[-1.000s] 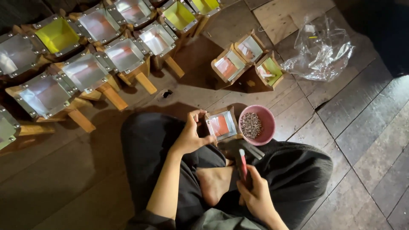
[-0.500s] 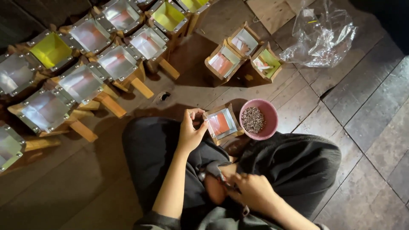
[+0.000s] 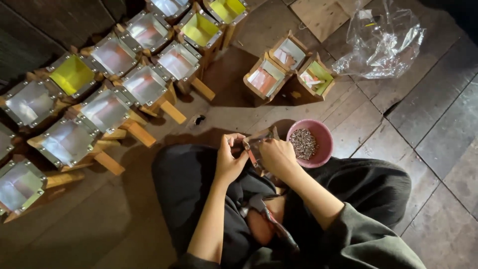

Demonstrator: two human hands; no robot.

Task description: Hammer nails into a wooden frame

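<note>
Wooden and small, the frame sits pinched between both hands over the lap, just beside the pink bowl. The left hand grips its near edge with fingers pressed together around it; the right hand is closed on a slim red-handled tool whose tip meets the frame. A second ago that right hand lay low by the knee with the tool and the frame's pink face showed openly; now the hand has come up and covers most of it, so I judge work on the frame has begun. The bowl holds small dark metal bits. Pliers lie on the dark trousers below. Beyond, on the floor, three more frames stand together, a crumpled clear bag lies right, and rows of foil-faced and yellow frames fill the left.
</note>
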